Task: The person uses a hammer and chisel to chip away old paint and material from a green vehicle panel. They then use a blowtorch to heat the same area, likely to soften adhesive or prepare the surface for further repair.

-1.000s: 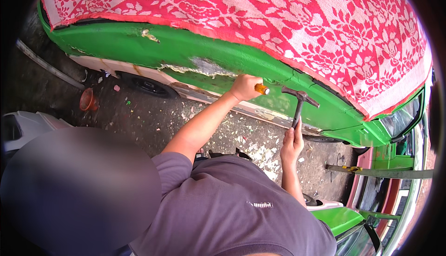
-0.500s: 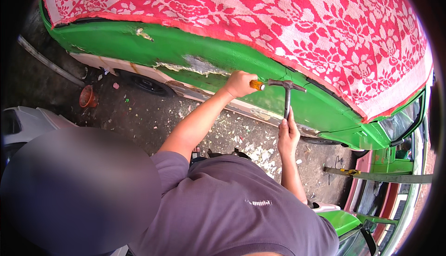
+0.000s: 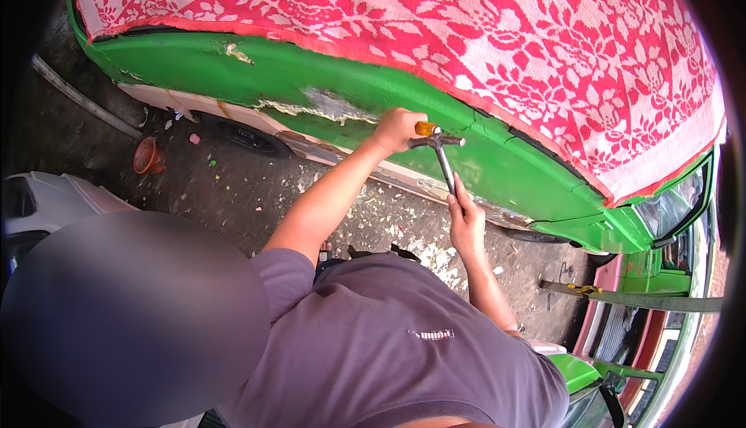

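A short line of blocky white lettering (image 3: pixel 435 335), upside down in this view, stands on the chest of the purplish-grey T-shirt (image 3: pixel 373 350), on the hem side of the collar (image 3: pixel 431 409) and apart from its edge.

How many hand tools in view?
2 that I can make out. A hammer in the right hand, and an amber-handled tool in the left hand, its working end not visible. Others could be hidden.
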`<state>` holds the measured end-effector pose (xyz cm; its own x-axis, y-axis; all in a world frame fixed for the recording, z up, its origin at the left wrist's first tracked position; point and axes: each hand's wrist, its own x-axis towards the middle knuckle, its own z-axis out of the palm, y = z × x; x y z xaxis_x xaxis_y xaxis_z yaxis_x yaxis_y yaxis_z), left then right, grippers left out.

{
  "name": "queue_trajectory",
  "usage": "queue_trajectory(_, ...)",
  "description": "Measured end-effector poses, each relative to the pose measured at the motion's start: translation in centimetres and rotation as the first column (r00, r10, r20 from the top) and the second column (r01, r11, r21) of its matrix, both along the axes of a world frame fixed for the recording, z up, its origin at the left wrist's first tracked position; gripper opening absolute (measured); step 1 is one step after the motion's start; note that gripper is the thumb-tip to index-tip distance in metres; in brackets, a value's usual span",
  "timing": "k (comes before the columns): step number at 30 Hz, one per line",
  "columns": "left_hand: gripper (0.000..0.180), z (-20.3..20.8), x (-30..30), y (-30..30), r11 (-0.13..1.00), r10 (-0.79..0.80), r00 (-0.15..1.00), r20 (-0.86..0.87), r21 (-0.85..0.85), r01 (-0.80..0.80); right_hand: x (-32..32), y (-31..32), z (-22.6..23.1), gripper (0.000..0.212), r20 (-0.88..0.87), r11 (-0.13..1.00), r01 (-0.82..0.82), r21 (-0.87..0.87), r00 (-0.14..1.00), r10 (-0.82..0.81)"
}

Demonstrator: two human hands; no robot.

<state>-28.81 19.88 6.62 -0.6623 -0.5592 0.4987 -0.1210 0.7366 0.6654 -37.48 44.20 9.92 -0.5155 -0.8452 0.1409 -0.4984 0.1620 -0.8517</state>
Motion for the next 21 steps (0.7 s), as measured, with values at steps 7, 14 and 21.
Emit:
queue_trajectory(7,0.027,0.4,0.8,-0.5,1.000,0.010,0.999,-0.049,-0.024,-0.011,-0.8,0.2,1.2,0.044,0.039,0.987,0.113,-0.118,0.993,-0.109)
queue_trajectory(14,0.025,0.3,0.9,-0.7,1.000,-0.005,0.999,-0.052,-0.012,0.005,-1.0,0.5,0.0,0.047,-0.051,0.977,0.087,-0.193,0.994,-0.098)
queue_trajectory(21,0.026,-0.2,0.8,-0.7,0.999,-0.017,0.997,-0.078,-0.035,0.015,-2.0,0.1,-0.1,0.044,0.078,0.979,0.137,-0.154,0.989,-0.127)
